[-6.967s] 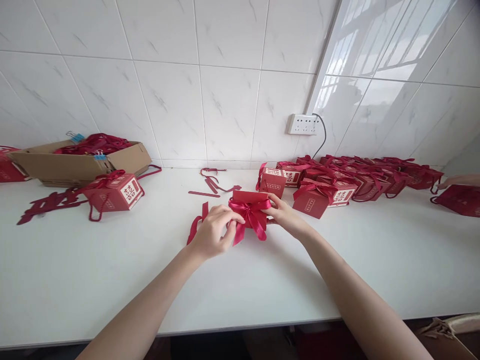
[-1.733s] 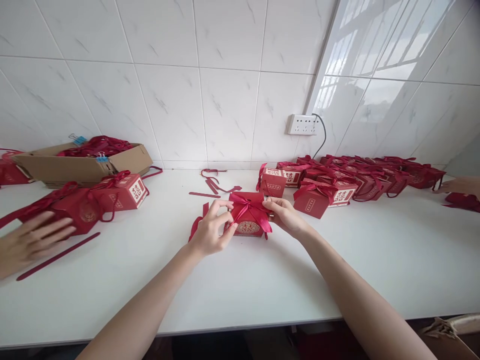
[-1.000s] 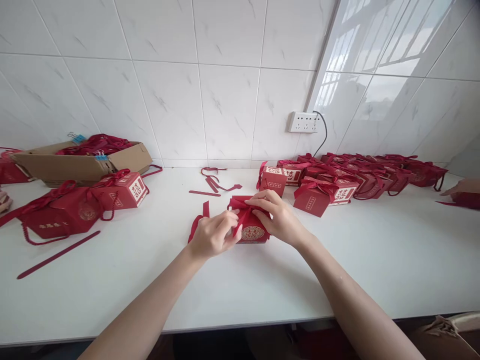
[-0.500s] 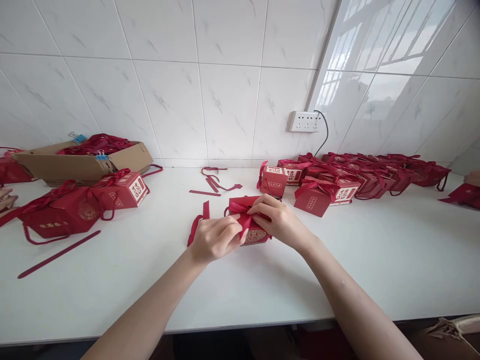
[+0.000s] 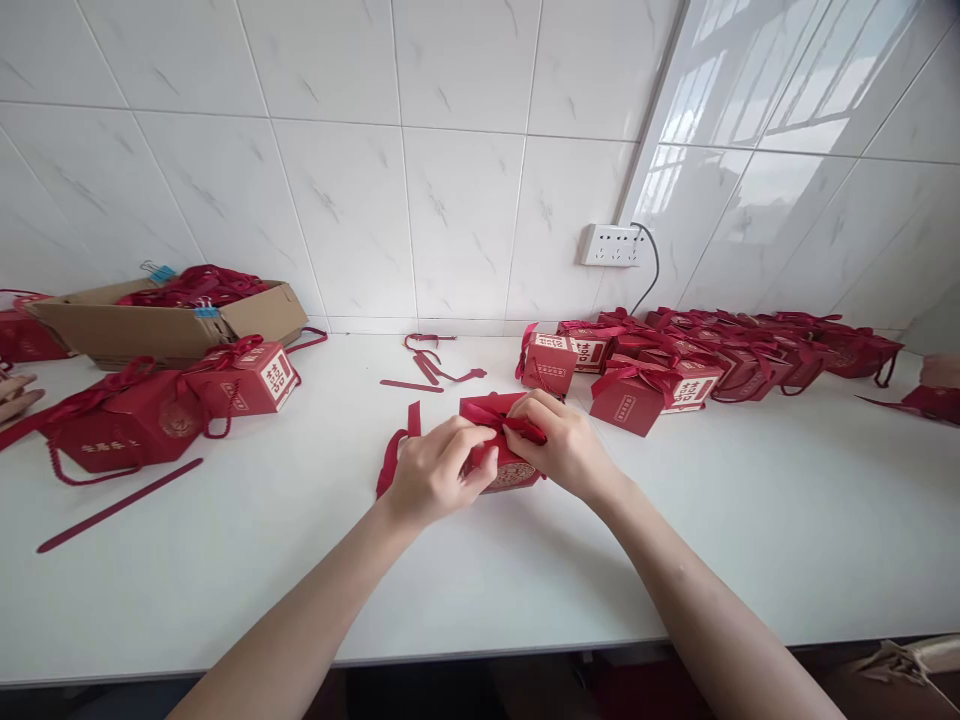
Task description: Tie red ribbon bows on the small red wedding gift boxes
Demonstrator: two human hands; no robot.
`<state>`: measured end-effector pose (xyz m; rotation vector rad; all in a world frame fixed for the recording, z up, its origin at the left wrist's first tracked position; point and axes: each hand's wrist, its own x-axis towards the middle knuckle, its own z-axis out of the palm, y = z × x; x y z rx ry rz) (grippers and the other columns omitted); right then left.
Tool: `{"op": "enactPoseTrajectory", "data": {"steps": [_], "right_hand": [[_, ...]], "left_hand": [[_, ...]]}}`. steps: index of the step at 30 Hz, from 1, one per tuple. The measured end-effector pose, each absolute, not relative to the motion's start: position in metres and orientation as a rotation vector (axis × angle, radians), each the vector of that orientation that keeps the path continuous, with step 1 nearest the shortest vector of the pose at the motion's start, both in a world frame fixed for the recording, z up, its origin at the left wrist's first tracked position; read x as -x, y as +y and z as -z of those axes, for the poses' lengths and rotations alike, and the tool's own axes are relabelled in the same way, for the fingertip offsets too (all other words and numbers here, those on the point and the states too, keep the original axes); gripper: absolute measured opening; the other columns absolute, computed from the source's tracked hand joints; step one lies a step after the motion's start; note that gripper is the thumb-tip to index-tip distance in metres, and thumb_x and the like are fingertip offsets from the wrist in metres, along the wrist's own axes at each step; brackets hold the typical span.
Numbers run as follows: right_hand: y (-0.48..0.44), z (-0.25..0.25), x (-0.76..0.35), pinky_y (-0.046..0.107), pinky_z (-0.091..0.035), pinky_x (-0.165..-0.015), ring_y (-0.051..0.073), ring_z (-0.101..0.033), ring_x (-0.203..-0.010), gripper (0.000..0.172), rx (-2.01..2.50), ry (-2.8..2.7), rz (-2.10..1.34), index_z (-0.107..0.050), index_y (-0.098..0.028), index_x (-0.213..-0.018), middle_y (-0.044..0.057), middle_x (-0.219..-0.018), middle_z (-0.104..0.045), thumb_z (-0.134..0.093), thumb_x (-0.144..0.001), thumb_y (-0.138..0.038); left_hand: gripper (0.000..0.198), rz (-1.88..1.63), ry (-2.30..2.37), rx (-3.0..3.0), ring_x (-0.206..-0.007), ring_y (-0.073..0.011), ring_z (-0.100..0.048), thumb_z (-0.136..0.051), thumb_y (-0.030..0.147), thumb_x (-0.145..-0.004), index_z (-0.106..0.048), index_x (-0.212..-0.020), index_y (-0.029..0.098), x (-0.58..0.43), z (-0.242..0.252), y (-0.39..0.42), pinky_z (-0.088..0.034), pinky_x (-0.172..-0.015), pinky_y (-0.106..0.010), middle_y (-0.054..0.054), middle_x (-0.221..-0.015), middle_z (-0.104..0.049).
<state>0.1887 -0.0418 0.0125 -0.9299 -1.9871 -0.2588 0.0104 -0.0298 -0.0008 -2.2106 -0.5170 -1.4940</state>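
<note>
In front of me on the white table point(image 5: 450, 590) stands a red gift box point(image 5: 517, 477) with a round gold pattern, partly hidden by my hands. A red ribbon point(image 5: 484, 410) crosses its top in a half-formed bow. My left hand point(image 5: 435, 468) is curled in from the left, fingertips against the ribbon at the knot; a small gap shows between thumb and index finger. From the right, my right hand point(image 5: 559, 440) pinches a ribbon loop between thumb and fingers. A loose piece of red ribbon point(image 5: 388, 462) lies just left of the box.
Finished-looking red boxes with bows point(image 5: 697, 365) crowd the back right. Two more boxes point(image 5: 124, 425) stand at left before a cardboard carton point(image 5: 127, 325) of red ribbons. Red strips point(image 5: 120, 507) lie about. Another person's hand point(image 5: 16, 392) shows at the left edge. A power strip point(image 5: 613, 245) hangs on the wall.
The ribbon that draped over my left fingertips has drawn in to the knot, and my left thumb and index have parted. A red loop now shows under my right fingers.
</note>
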Motion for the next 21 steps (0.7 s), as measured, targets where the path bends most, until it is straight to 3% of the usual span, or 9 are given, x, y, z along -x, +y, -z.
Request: {"op": "enactPoseTrajectory", "data": {"steps": [6,15,21], "right_hand": [[-0.041,-0.007,-0.179,0.022,-0.038,-0.049,0.011,-0.045,-0.055,0.019,0.977,-1.860,0.256,-0.039,-0.022,-0.070,-0.002,-0.064,-0.050,-0.049,-0.077,-0.008],[-0.044,-0.009,-0.177,0.028,-0.048,-0.062,0.016,-0.057,-0.072,0.019,0.910,-1.770,0.184,-0.046,-0.022,-0.076,0.003,-0.077,-0.055,-0.046,-0.077,-0.003],[-0.046,-0.010,-0.177,0.028,-0.050,-0.059,0.016,-0.057,-0.072,0.019,0.852,-1.714,0.181,-0.047,-0.022,-0.079,0.003,-0.077,-0.054,-0.046,-0.080,-0.004]], "left_hand": [[0.014,1.471,-0.646,2.346,-0.067,-0.0117,-0.057,-0.056,0.010,-0.079,-0.054,-0.091,0.017,-0.014,0.007,-0.031,-0.046,-0.049,-0.020,-0.002,-0.075,-0.061],[0.014,1.497,-0.688,2.398,-0.070,-0.0123,-0.057,-0.054,0.011,-0.080,-0.055,-0.092,0.019,-0.013,0.007,-0.029,-0.047,-0.052,-0.021,-0.001,-0.078,-0.060],[0.013,1.503,-0.697,2.404,-0.070,-0.0125,-0.057,-0.053,0.010,-0.080,-0.055,-0.090,0.019,-0.014,0.007,-0.029,-0.047,-0.050,-0.020,-0.002,-0.078,-0.060]]}}
